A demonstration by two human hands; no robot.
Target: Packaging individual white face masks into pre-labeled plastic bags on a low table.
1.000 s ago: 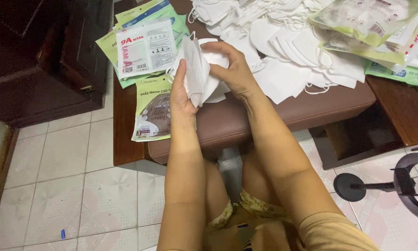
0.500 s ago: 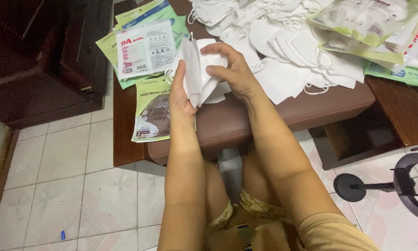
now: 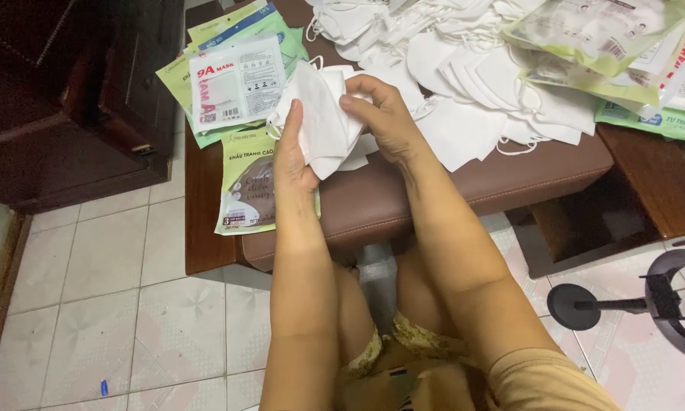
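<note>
A small stack of folded white masks (image 3: 323,122) is held upright between both hands above the brown padded worktop (image 3: 434,190), over its near-left part. The left hand (image 3: 293,156) cups the stack from the left, palm against the flat side and thumb pointing up along it, so its grip is closed on the masks. The right hand (image 3: 380,114) comes over from the right, fingertips curled onto the top edge of the stack, its grip also closed on the same masks. A thin ear loop hangs out at the left of the stack, by the left hand.

Just behind the right hand, a large loose pile of white masks (image 3: 472,84) spreads over the far half of the worktop toward its right edge, loops trailing off the pile. At the far-left corner lies a fan of flat printed pouches (image 3: 236,84), green and white, overlapping one another. 1 more green pouch with a brown picture (image 3: 247,190) lies at the near-left edge, partly under the left wrist. At the far-right corner, clear and green bags (image 3: 624,46) rest on top of the pile.

Below, the person's knees sit under the near edge, over a tiled floor (image 3: 91,304). A black round stand base (image 3: 578,304) stands on the floor to the right.
</note>
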